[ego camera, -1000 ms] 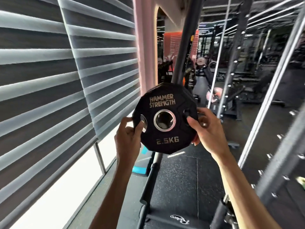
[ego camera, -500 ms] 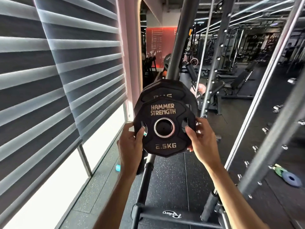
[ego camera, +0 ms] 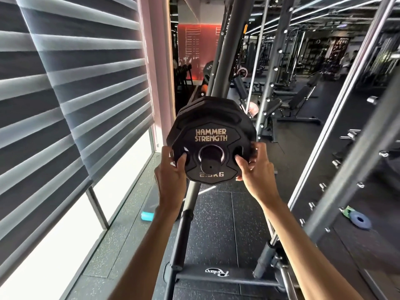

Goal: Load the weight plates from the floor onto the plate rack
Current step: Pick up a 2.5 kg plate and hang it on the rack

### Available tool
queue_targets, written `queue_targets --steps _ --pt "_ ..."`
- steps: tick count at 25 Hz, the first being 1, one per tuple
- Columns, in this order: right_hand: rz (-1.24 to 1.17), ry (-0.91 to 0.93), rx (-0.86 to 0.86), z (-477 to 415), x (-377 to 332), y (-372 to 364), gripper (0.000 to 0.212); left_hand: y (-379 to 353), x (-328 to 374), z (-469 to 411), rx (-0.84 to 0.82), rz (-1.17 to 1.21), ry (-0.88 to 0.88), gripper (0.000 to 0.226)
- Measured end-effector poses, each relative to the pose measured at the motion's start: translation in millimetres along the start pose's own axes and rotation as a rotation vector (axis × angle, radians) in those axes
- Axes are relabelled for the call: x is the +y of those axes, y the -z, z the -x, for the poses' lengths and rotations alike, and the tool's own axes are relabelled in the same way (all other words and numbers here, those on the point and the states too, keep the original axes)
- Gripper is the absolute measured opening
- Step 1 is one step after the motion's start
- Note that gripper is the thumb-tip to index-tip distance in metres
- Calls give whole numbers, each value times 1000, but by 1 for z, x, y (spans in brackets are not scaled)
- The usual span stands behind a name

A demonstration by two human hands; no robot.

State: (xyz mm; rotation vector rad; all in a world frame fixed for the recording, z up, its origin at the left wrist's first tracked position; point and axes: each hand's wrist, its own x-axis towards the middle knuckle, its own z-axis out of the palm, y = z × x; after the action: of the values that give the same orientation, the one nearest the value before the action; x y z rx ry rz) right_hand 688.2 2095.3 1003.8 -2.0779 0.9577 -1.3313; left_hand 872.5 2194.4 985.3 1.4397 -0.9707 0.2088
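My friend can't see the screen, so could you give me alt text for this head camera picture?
Two bare hands, left hand and right hand, hold a small black weight plate marked 2.5KG, its centre hole already over a rack peg, with larger black plates behind it. Striped window blinds fill the left; a dim gym stretches away on the right, with a blue disc on the floor.

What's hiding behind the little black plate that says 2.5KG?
Behind the 2.5KG plate, a bigger black plate sits on the same peg; only its top rim shows. The small plate covers its label, so its weight and anything further back stay hidden.
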Motion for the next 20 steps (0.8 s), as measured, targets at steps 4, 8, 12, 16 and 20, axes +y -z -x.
queue_targets --steps 4,8,12,16,20 --pt "-94 -102 13 7 -3 -1 42 2 -3 6 87 -112 110 34" --pt "-81 -294 -82 28 13 -11 34 -3 -19 38 -12 -53 295 23" --pt "150 -465 -365 76 50 -19 27 -39 -52 93 -434 -121 564 9" --pt "254 -621 -527 135 101 23 25 -91 -46 156 -898 -179 529 23" --pt "302 -777 -505 185 155 98 39 -148 -1 225 -1162 -207 470 21"
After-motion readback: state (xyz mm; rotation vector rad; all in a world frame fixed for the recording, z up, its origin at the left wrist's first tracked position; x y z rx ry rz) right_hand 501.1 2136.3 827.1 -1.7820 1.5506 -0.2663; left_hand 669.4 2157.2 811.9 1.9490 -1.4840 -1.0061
